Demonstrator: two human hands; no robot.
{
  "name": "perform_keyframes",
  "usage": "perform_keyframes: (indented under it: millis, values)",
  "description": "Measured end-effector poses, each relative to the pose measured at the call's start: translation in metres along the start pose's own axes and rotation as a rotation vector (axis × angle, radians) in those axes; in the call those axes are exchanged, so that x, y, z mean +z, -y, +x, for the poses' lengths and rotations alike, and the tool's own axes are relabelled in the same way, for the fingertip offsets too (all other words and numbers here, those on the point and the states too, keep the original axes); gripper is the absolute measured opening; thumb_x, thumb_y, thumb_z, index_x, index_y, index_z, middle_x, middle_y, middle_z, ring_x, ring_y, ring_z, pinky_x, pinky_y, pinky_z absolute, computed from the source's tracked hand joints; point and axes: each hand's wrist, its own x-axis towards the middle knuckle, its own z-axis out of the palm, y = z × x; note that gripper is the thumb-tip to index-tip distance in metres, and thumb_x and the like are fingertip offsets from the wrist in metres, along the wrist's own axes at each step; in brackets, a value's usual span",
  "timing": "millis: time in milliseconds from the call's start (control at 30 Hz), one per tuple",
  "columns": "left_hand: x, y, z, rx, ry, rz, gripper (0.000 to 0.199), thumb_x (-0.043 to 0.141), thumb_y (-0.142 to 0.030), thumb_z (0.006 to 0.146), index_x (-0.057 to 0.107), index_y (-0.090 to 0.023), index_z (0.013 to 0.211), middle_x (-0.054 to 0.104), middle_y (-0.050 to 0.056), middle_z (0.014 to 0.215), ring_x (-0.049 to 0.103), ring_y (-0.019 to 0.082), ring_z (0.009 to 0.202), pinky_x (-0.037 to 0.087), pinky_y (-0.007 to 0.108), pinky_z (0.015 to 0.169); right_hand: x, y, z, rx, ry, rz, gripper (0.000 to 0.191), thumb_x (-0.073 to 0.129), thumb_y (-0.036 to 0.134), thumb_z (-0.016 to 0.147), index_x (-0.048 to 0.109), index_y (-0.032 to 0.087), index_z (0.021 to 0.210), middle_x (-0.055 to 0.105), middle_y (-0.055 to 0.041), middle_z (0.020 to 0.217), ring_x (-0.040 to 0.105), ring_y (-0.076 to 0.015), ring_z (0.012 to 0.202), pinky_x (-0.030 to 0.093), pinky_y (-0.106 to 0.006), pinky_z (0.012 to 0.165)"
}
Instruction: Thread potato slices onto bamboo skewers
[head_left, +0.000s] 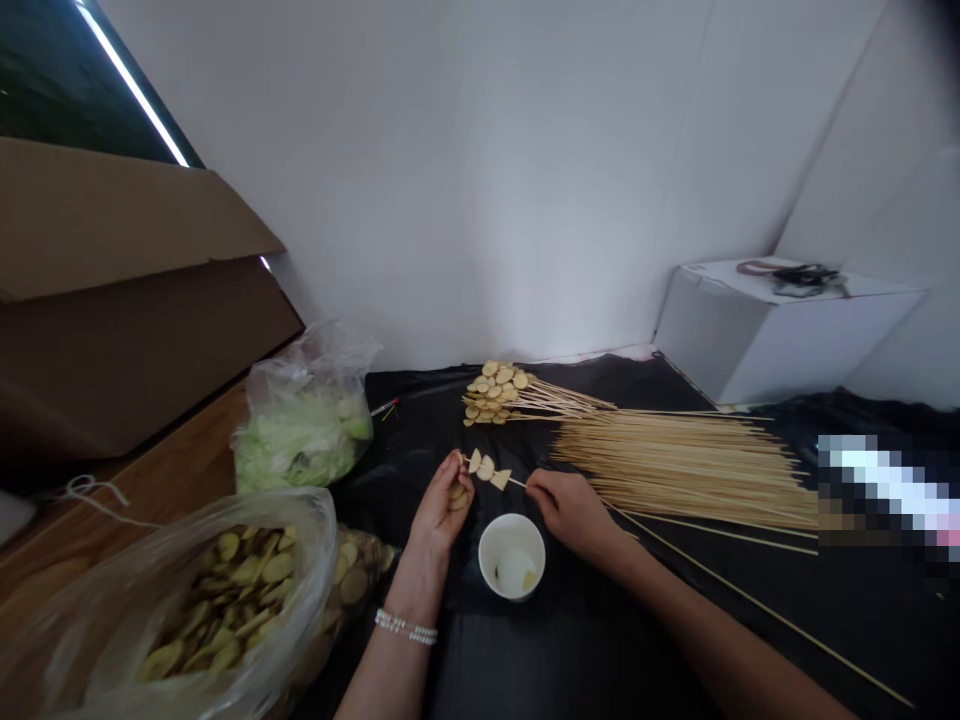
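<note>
Left hand [442, 505] curls round slices [457, 493]; right hand [566, 510] pinches skewer [517, 482].

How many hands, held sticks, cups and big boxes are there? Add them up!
Bare hands, left hand and right hand: 2
Held thin pale wooden stick: 1
Round white cup: 1
Big boxes, brown cardboard box and white box: 2
Total: 6

Cardboard box [135, 350] at left; white box [787, 335] at right, dark tangle [808, 279] on top; pale wall [480, 180] behind.
</note>
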Motion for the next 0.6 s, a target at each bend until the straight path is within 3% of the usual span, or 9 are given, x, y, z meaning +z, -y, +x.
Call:
perform_keyframes:
  millis: [300, 600]
  values:
    - [0.0002, 0.0002, -0.0021, 0.145, 0.016, 0.176, 0.011, 0.054, -0.003, 0.083, 0.063, -0.010, 0.081, 0.065, 0.006, 0.079, 0.058, 0.004, 0.056, 0.048, 0.010, 0.048, -0.0045, -0.0044, 0.0015, -0.045, 0.017, -0.011, 0.022, 0.044, 0.023, 0.089, 0.063, 0.021, 0.079, 0.067, -0.0021, 0.079, 0.061, -0.0142, 0.076, 0.037, -0.022, 0.068]
    - [0.0033, 0.0000, -0.0052, 0.118, 0.019, 0.161, 0.011, 0.055, -0.002, 0.082, 0.063, -0.009, 0.082, 0.066, 0.007, 0.078, 0.057, 0.004, 0.054, 0.048, 0.011, 0.048, -0.0070, -0.0028, 0.0014, -0.038, 0.038, -0.023, 0.023, 0.044, 0.022, 0.089, 0.064, 0.020, 0.080, 0.068, -0.0026, 0.079, 0.061, -0.0147, 0.076, 0.038, -0.023, 0.070]
